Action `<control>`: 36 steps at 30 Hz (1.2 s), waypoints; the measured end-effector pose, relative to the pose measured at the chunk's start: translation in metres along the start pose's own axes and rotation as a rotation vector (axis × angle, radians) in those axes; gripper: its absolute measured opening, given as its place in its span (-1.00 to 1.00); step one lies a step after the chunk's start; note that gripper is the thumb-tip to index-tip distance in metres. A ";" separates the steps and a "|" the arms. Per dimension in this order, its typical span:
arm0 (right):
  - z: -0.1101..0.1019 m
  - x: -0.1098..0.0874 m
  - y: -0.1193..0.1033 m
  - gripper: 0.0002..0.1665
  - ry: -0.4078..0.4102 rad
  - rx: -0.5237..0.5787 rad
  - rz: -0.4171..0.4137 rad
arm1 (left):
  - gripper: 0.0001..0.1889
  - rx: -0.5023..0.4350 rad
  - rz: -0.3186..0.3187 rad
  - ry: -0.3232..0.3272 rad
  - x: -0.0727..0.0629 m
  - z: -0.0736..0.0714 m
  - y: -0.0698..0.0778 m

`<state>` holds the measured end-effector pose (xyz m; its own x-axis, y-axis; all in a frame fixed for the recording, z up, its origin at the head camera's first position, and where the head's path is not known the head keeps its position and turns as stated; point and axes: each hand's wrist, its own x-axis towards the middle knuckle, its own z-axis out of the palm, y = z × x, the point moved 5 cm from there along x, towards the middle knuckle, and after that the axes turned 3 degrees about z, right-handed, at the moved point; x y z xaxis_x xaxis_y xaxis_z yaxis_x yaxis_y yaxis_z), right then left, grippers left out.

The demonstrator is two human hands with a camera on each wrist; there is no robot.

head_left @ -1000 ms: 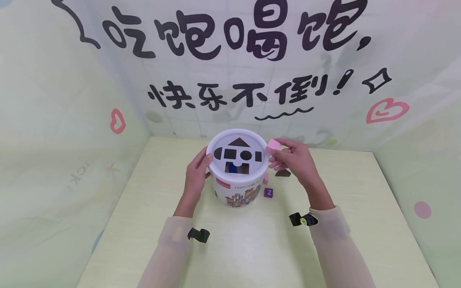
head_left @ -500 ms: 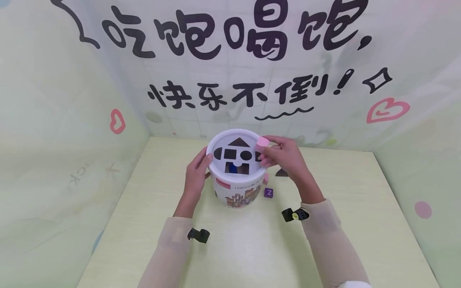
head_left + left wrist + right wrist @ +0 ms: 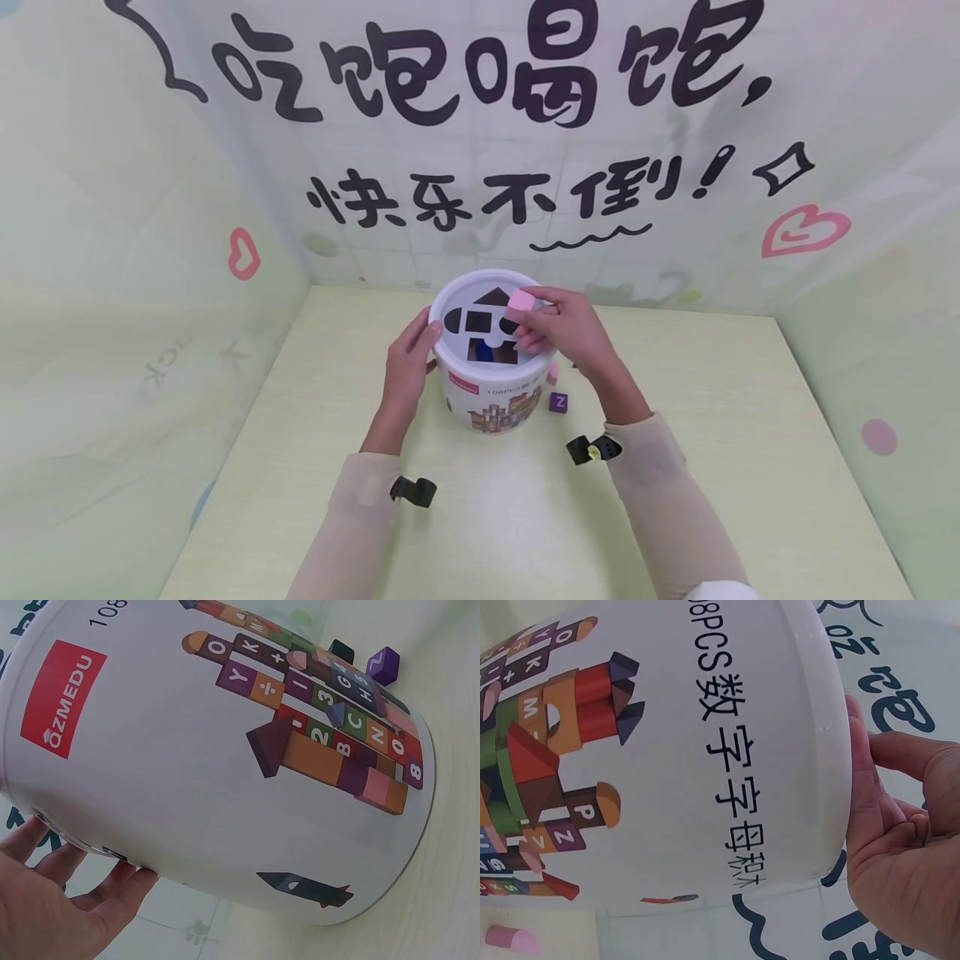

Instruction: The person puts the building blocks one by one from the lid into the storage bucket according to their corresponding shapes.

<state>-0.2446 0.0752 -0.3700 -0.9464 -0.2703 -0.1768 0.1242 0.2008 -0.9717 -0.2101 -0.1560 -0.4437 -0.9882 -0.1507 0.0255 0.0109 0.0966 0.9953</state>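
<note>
A white bucket (image 3: 491, 400) stands upright on the table, its lid (image 3: 465, 350) pierced with shaped holes. My left hand (image 3: 407, 367) holds the bucket's left side, with its thumb at the rim; the left wrist view shows its fingers (image 3: 124, 892) against the wall. Over the lid's right half, my right hand (image 3: 566, 329) pinches a pink block (image 3: 521, 301) between thumb and fingers. That hand covers part of the round hole and the hole at the right. In the right wrist view the bucket hides the pink block and the fingertips.
A purple cube (image 3: 558, 402) marked Z lies right of the bucket. Beside it is a pink block with a rounded side (image 3: 514, 939), partly hidden in the head view. A dark block (image 3: 342, 651) lies farther back. Printed sheets (image 3: 480, 242) wall the table.
My right hand has moved left with the pink block, from beside the bucket's rim to over the lid. My left hand and the bucket have stayed put.
</note>
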 end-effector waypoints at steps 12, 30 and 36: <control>0.024 0.008 -0.009 -0.46 -0.047 -0.036 -0.016 | -0.46 0.000 -0.006 0.002 0.000 -0.001 0.000; 0.049 0.027 -0.007 -0.56 -0.153 -0.108 -0.003 | -0.42 0.016 -0.007 -0.012 -0.001 0.000 -0.001; 0.051 0.029 -0.006 -0.54 -0.166 -0.150 0.026 | -0.41 0.010 -0.006 -0.013 0.000 0.001 -0.001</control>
<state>-0.2579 0.0185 -0.3770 -0.8797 -0.4121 -0.2372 0.0907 0.3443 -0.9345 -0.2106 -0.1550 -0.4445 -0.9901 -0.1388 0.0183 0.0036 0.1054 0.9944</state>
